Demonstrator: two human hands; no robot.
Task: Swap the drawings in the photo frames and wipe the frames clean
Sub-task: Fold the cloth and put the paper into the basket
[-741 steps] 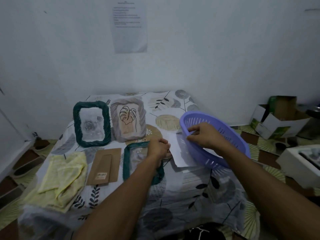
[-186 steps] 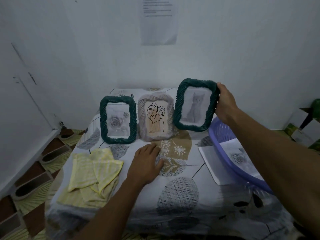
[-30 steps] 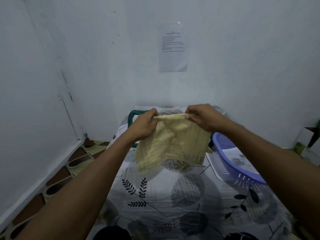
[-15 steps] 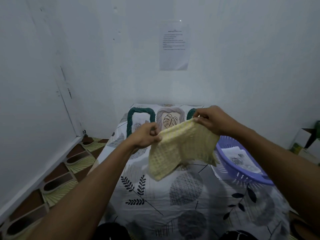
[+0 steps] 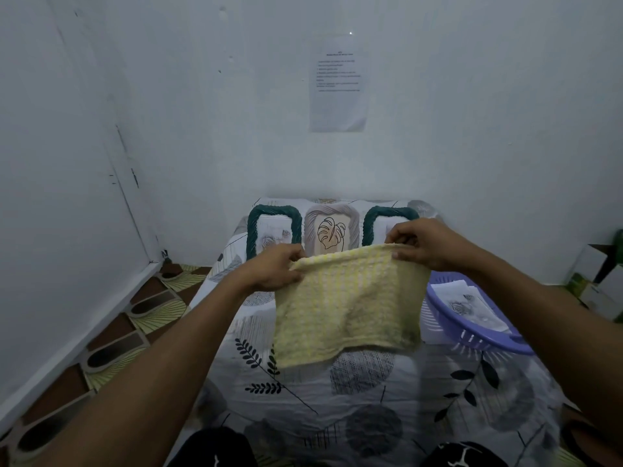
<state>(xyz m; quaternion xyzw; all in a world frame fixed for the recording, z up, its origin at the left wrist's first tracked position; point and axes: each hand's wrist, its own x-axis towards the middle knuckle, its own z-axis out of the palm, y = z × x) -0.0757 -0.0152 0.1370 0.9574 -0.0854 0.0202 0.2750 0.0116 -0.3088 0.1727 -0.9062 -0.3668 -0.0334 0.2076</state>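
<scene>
I hold a pale yellow cloth [image 5: 347, 305] spread out in the air above the table. My left hand [image 5: 273, 269] pinches its upper left corner and my right hand [image 5: 424, 242] pinches its upper right corner. Three photo frames stand in a row at the back of the table: a green frame with a rose drawing [image 5: 271, 227] on the left, a grey frame with a leaf drawing [image 5: 332, 227] in the middle, and a second green frame [image 5: 381, 219] on the right, partly hidden by my right hand and the cloth.
A purple basket [image 5: 472, 338] with loose drawings in it sits at the table's right side. The table wears a leaf-print cover [image 5: 337, 392]. A sheet of paper [image 5: 338, 84] is stuck on the wall. Cardboard boxes [image 5: 596, 278] stand at the far right; a patterned floor [image 5: 135, 318] lies left.
My hands have pulled the cloth out flat and level, the left hand rising and the right hand holding its corner; half a second ago it hung slanted and bunched.
</scene>
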